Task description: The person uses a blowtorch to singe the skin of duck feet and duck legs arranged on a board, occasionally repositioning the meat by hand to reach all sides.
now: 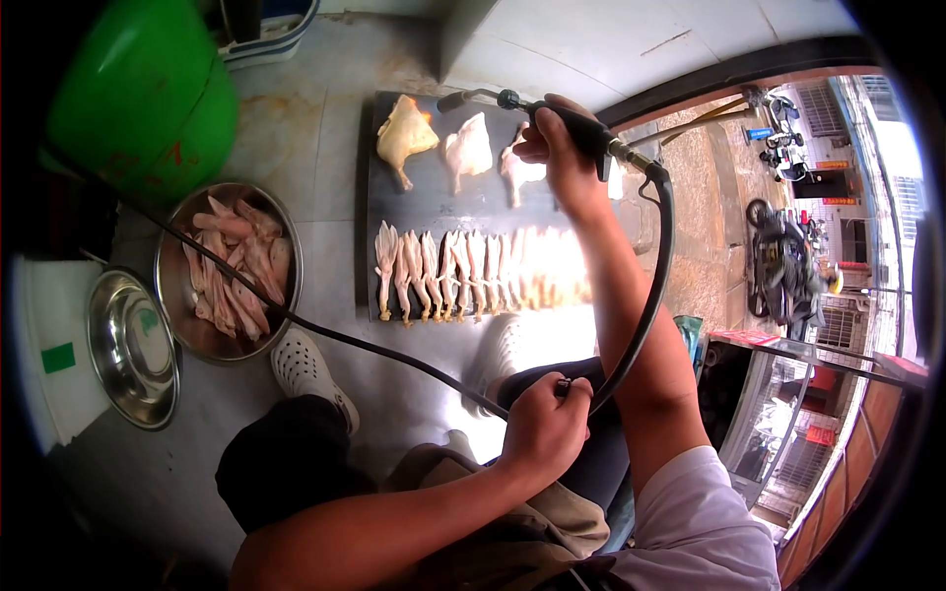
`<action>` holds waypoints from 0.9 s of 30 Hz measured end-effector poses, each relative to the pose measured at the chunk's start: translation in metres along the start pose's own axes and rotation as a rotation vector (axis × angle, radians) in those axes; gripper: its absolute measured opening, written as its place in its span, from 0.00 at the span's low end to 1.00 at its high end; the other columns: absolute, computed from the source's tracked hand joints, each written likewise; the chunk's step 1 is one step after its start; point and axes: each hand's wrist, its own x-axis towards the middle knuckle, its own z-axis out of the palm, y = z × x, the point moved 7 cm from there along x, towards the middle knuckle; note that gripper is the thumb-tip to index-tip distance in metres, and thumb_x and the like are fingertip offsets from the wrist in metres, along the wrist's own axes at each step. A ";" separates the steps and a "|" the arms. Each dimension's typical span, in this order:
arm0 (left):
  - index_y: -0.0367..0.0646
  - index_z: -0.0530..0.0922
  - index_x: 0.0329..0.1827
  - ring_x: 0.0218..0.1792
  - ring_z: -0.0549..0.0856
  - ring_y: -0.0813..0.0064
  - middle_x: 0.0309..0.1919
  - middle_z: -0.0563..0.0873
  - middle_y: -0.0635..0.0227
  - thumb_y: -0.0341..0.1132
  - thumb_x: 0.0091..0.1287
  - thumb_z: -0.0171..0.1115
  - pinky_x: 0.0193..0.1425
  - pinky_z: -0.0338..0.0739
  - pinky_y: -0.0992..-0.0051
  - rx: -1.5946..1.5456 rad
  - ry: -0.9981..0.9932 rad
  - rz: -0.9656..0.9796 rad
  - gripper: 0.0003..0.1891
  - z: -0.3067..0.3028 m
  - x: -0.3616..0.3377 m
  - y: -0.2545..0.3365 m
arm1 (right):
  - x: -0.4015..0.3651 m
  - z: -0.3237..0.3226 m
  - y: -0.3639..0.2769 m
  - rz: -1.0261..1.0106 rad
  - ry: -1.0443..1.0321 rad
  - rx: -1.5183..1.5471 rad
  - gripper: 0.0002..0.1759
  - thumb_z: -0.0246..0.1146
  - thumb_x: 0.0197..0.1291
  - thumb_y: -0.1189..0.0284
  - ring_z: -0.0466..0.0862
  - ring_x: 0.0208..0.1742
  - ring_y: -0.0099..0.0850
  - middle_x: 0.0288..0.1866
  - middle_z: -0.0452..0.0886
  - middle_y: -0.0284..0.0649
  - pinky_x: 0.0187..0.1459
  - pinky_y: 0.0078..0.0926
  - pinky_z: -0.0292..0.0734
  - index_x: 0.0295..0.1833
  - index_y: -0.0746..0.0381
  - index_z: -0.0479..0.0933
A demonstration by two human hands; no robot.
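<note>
My right hand (pixel 562 148) is closed around the handle of a gas torch (pixel 581 128). The torch's nozzle (pixel 453 101) points left at the first poultry leg (pixel 406 138), where a small orange glow shows at its edge. Two more legs (pixel 467 153) (pixel 520 165) lie to the right, the last partly behind my hand. Below them a row of pale, slender poultry pieces that look like feet (pixel 448 271) lies side by side, its right end washed out by sunlight. All rest on a dark board (pixel 424 205). Lower down, my left hand (pixel 547 428) grips the torch's black hose (pixel 374 352).
A steel bowl (pixel 168 325) of pinkish poultry pieces (pixel 236 261) stands left of the board, beside a second steel bowl (pixel 138 345). A green bin (pixel 148 98) is behind. The hose crosses above the first bowl. A street with motorbikes (pixel 783 261) lies beyond the doorway.
</note>
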 end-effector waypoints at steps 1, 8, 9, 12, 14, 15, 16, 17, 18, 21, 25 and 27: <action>0.37 0.74 0.25 0.18 0.78 0.77 0.14 0.78 0.66 0.41 0.70 0.55 0.26 0.71 0.74 0.001 -0.001 -0.003 0.18 0.000 0.000 0.001 | 0.000 0.000 0.001 0.006 -0.011 -0.016 0.27 0.61 0.67 0.64 0.85 0.30 0.29 0.32 0.81 0.44 0.33 0.24 0.82 0.63 0.73 0.67; 0.37 0.74 0.26 0.18 0.79 0.78 0.14 0.78 0.67 0.40 0.71 0.56 0.26 0.71 0.76 -0.034 0.014 0.006 0.18 -0.002 0.001 0.002 | -0.002 -0.003 -0.001 0.026 -0.087 -0.107 0.30 0.61 0.67 0.63 0.87 0.32 0.32 0.37 0.82 0.47 0.34 0.26 0.85 0.65 0.75 0.66; 0.37 0.74 0.26 0.18 0.79 0.78 0.14 0.78 0.67 0.41 0.71 0.56 0.26 0.71 0.76 -0.039 0.015 0.007 0.18 -0.001 0.001 0.001 | -0.002 -0.003 0.000 0.028 -0.096 -0.100 0.30 0.61 0.67 0.63 0.87 0.32 0.32 0.37 0.82 0.47 0.33 0.25 0.85 0.65 0.75 0.66; 0.37 0.74 0.26 0.18 0.79 0.78 0.14 0.77 0.67 0.41 0.71 0.56 0.26 0.72 0.76 -0.041 0.013 0.013 0.18 -0.001 0.001 -0.002 | -0.004 -0.005 -0.001 0.045 -0.075 -0.047 0.29 0.61 0.67 0.65 0.86 0.31 0.32 0.36 0.82 0.47 0.32 0.25 0.85 0.65 0.75 0.65; 0.37 0.74 0.26 0.18 0.80 0.78 0.14 0.77 0.68 0.40 0.71 0.56 0.25 0.72 0.76 -0.033 0.008 0.013 0.18 0.000 0.001 -0.003 | -0.004 -0.006 0.000 0.050 -0.078 -0.076 0.29 0.60 0.68 0.65 0.86 0.31 0.32 0.36 0.82 0.47 0.32 0.25 0.85 0.65 0.75 0.65; 0.37 0.74 0.26 0.18 0.80 0.78 0.14 0.77 0.68 0.40 0.71 0.56 0.25 0.72 0.76 -0.027 0.004 0.012 0.18 0.000 0.002 -0.004 | -0.004 -0.007 0.000 0.053 -0.079 -0.091 0.28 0.60 0.68 0.66 0.86 0.31 0.32 0.35 0.82 0.47 0.32 0.25 0.85 0.65 0.75 0.65; 0.37 0.74 0.25 0.18 0.80 0.78 0.14 0.77 0.68 0.40 0.71 0.56 0.25 0.72 0.76 -0.021 -0.001 0.011 0.18 0.000 0.002 -0.004 | -0.004 -0.007 0.001 0.055 -0.094 -0.105 0.28 0.60 0.68 0.66 0.86 0.31 0.32 0.35 0.82 0.47 0.32 0.25 0.85 0.65 0.75 0.66; 0.37 0.74 0.25 0.18 0.80 0.78 0.14 0.77 0.68 0.40 0.71 0.56 0.25 0.72 0.76 -0.025 -0.004 0.013 0.18 0.000 0.001 -0.004 | -0.004 -0.007 0.003 0.057 -0.108 -0.119 0.28 0.59 0.68 0.66 0.86 0.31 0.32 0.35 0.82 0.47 0.32 0.26 0.85 0.65 0.75 0.66; 0.37 0.74 0.25 0.18 0.80 0.78 0.14 0.78 0.67 0.40 0.71 0.56 0.25 0.72 0.76 -0.029 -0.007 0.014 0.18 0.000 0.001 -0.003 | -0.004 -0.006 0.003 0.059 -0.122 -0.133 0.28 0.59 0.68 0.66 0.86 0.31 0.32 0.35 0.82 0.47 0.32 0.26 0.85 0.64 0.75 0.66; 0.37 0.74 0.25 0.18 0.80 0.77 0.14 0.78 0.67 0.40 0.71 0.56 0.26 0.72 0.76 -0.037 -0.009 0.019 0.18 0.001 0.000 -0.001 | -0.005 -0.004 0.000 0.084 -0.175 -0.200 0.27 0.59 0.68 0.66 0.86 0.31 0.33 0.35 0.82 0.48 0.32 0.26 0.85 0.64 0.75 0.66; 0.37 0.73 0.25 0.18 0.80 0.77 0.14 0.77 0.67 0.40 0.71 0.56 0.26 0.72 0.76 -0.015 -0.021 0.027 0.18 0.001 -0.002 -0.002 | -0.010 -0.004 -0.007 0.053 -0.109 -0.144 0.26 0.59 0.68 0.67 0.86 0.31 0.33 0.35 0.82 0.48 0.31 0.25 0.84 0.63 0.75 0.68; 0.37 0.73 0.25 0.18 0.80 0.76 0.14 0.77 0.66 0.40 0.70 0.55 0.26 0.72 0.75 -0.022 -0.022 0.023 0.18 0.001 -0.003 -0.002 | -0.011 -0.004 -0.008 0.062 -0.107 -0.151 0.26 0.59 0.68 0.67 0.86 0.31 0.33 0.35 0.82 0.49 0.31 0.25 0.84 0.64 0.75 0.68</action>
